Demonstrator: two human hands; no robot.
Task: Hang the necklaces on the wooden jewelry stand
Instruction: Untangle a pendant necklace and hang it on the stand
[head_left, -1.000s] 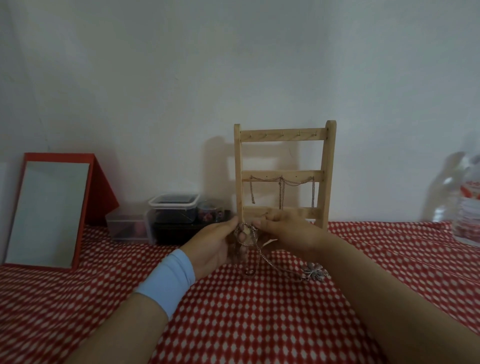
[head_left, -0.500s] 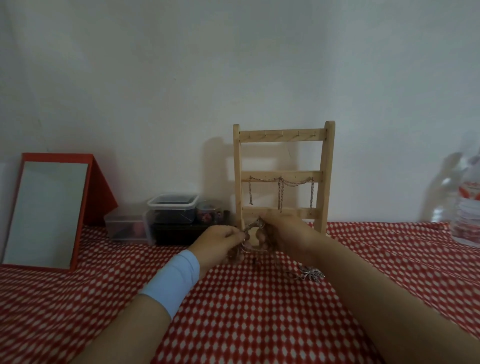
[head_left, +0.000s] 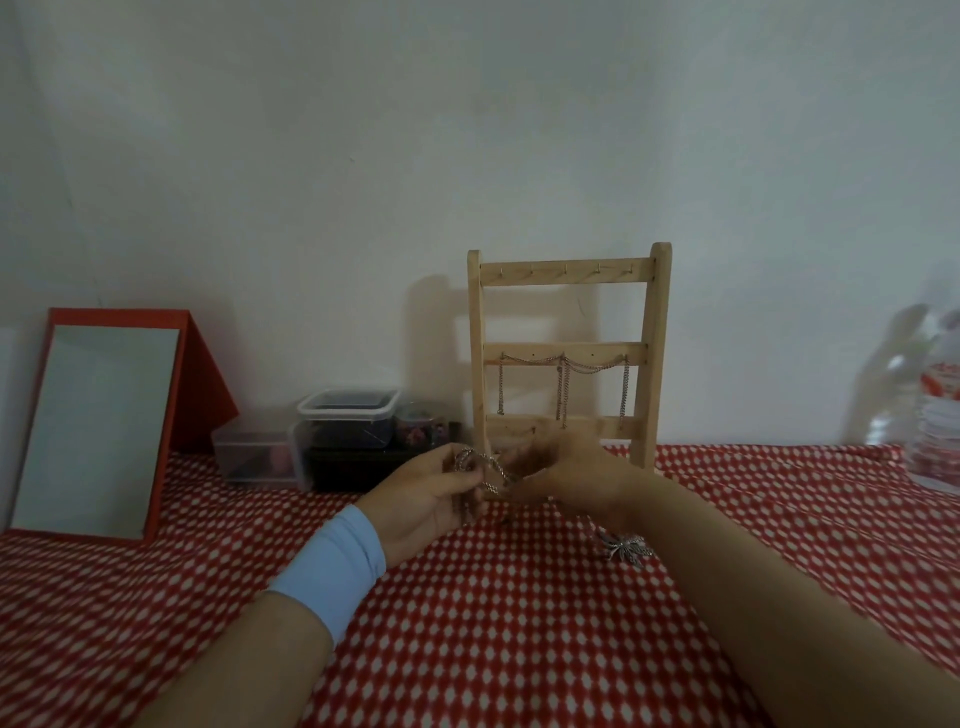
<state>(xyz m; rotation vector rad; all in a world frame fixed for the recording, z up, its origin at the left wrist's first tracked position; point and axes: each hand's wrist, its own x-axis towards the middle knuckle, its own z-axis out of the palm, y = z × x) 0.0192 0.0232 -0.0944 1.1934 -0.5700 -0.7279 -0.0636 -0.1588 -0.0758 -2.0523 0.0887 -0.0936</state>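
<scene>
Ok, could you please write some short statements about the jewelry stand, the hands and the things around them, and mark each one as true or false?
1. The left hand and the right hand both hold a silver chain in front of the wooden stand. True.
2. Chains hang from the top rail. False: its hooks are bare; the hung chains are on the middle rail.
3. The pendant lies on the tablecloth beside the right forearm. True.
4. The mirror stands right of the stand. False: it stands to the left.
5. The blue wristband is on the right wrist. False: it is on the left wrist.
</scene>
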